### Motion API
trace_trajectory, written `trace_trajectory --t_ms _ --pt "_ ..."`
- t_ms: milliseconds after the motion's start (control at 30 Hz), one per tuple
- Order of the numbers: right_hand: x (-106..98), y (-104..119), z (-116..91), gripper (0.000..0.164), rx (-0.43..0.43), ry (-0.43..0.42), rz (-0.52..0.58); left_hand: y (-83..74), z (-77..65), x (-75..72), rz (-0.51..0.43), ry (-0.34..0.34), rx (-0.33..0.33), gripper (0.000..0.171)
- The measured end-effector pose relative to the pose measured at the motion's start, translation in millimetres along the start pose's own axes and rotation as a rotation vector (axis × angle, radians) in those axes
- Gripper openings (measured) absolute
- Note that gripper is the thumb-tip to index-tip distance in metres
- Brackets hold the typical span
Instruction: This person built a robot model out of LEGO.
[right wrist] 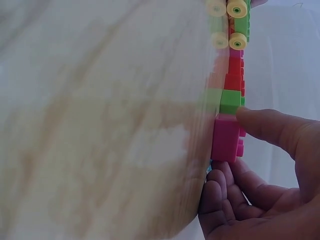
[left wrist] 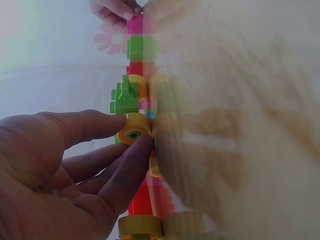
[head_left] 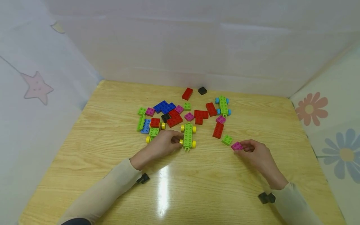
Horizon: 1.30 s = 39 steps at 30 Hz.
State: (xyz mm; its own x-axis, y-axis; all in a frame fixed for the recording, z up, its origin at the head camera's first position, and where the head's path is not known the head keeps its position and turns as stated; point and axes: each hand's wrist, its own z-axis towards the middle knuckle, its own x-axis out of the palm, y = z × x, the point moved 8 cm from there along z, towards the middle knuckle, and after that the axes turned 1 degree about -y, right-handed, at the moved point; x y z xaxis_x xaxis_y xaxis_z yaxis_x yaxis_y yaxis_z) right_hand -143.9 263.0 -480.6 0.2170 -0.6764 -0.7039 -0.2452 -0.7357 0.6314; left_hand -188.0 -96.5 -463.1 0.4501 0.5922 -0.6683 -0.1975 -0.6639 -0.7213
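Observation:
My left hand [head_left: 164, 143] pinches a near yellow wheel [left wrist: 133, 131] of a green car base [head_left: 187, 137], which stands on the table with its studs up. Thumb and fingertips lie on either side of that wheel in the left wrist view. Off to the right, my right hand [head_left: 255, 153] holds a small magenta brick [head_left: 237, 146] between thumb and fingers, down at the table surface. Just beyond it sits a small green brick [head_left: 227, 140]. Behind my left hand, partly hidden by it, is another yellow-wheeled base carrying a green brick [head_left: 153, 132] and a red brick [head_left: 155, 122].
Loose red, blue, magenta, green and black bricks lie across the table's middle and back, among them a long red brick [head_left: 218, 130] and blue bricks [head_left: 164, 107]. A blue-wheeled green base [head_left: 223, 105] stands at the back right. White sheeting [head_left: 180, 47] encloses the wooden table [head_left: 112, 125].

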Motion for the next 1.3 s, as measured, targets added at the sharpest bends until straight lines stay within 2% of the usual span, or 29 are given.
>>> trace_trajectory --t_ms 500,867,1300 --pt "-7 4 1 0.058 0.001 0.013 -0.002 -1.0 -1.1 -0.7 0.004 0.005 0.006 0.043" --pt "-19 26 5 0.056 -0.059 -0.015 0.009 -1.1 -0.3 -0.9 0.003 0.013 0.016 0.042" --pt "-9 62 16 0.056 -0.132 0.002 0.061 1.3 -0.2 0.2 0.007 0.012 0.005 0.041"
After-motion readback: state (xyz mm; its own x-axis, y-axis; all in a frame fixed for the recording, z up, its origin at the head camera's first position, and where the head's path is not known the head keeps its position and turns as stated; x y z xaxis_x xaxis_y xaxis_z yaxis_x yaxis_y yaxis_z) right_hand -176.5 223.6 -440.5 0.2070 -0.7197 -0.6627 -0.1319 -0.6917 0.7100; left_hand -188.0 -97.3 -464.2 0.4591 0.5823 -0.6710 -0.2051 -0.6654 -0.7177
